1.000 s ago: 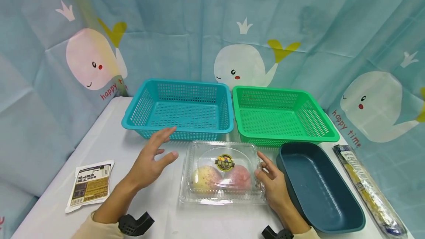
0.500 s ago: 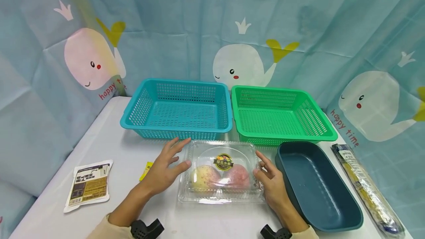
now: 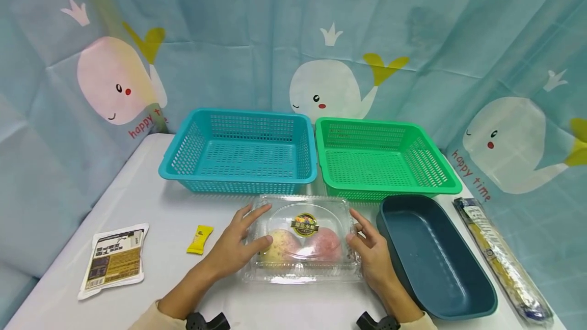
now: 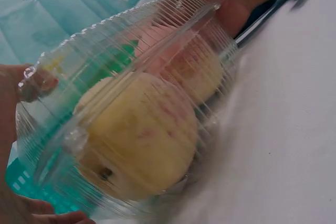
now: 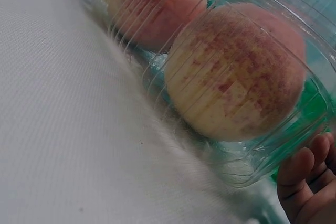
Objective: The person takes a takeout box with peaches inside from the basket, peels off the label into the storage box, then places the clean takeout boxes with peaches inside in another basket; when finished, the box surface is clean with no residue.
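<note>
A clear plastic box [image 3: 298,271] with a round label holds two round fruits, one yellowish [image 3: 281,243] and one pink [image 3: 325,243]. My left hand [image 3: 229,248] is at the box's left side, fingers spread and thumb over its edge. At the right side, my right hand [image 3: 373,251] has its thumb and index finger by the edge. The left wrist view shows the yellowish fruit [image 4: 142,135] through the ribbed wall, the hand [image 4: 13,145] beside it. In the right wrist view, bent fingertips [image 5: 296,169] lie close to the box corner; contact is unclear.
Behind the box stand a blue basket [image 3: 238,186] and a green basket [image 3: 390,189]. A dark blue tub [image 3: 426,253] is just right of my right hand, with a long packet [image 3: 504,264] beyond. To the left lie a small yellow sachet [image 3: 199,239] and a white-brown pouch [image 3: 114,258].
My left hand has moved right to the box's left side, uncovering the yellow sachet. My right hand has stayed by the right edge. The whole head view has shifted slightly.
</note>
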### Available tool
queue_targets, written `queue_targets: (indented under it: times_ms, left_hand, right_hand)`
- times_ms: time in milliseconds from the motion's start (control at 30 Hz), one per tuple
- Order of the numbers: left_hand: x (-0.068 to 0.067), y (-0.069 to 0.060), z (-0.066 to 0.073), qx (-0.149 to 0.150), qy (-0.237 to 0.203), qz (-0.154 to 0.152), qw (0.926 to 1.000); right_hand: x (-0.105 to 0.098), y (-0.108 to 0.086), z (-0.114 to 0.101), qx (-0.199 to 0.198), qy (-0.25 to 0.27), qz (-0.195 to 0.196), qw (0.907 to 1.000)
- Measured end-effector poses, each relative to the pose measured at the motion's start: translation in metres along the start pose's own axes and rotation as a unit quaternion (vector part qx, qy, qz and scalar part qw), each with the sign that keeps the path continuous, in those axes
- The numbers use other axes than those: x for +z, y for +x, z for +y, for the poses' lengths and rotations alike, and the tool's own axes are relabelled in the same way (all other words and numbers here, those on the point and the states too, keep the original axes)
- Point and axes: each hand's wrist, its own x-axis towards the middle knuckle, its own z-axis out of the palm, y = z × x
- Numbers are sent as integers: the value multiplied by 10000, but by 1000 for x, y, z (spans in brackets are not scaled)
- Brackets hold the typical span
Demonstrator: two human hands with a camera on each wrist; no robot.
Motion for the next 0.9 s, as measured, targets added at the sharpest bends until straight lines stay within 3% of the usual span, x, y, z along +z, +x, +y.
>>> queue_targets:
  times_ms: [333,433,567,700,900]
  left_hand:
    - [0,4,-1,-337,-321,34,9989]
    - [-1,5,0,-571,-920,-122,9940]
    - [-3,5,2,-965,-1719,-315,9799]
    - [-5,5,2,-1043,-1927,-395,9749]
    - [-7,8,3,-1015,-1958,-488,9741]
  right_hand:
    - [0,2,-13,551,-1125,113,9921]
    - [-1,2,-23,827,-1657,175,9825]
    - [1,2,-38,1104,-2349,236,9654]
    - [2,8,-59,885,-2822,158,9551]
    - [0,30,-94,399,-2909,-487,9547]
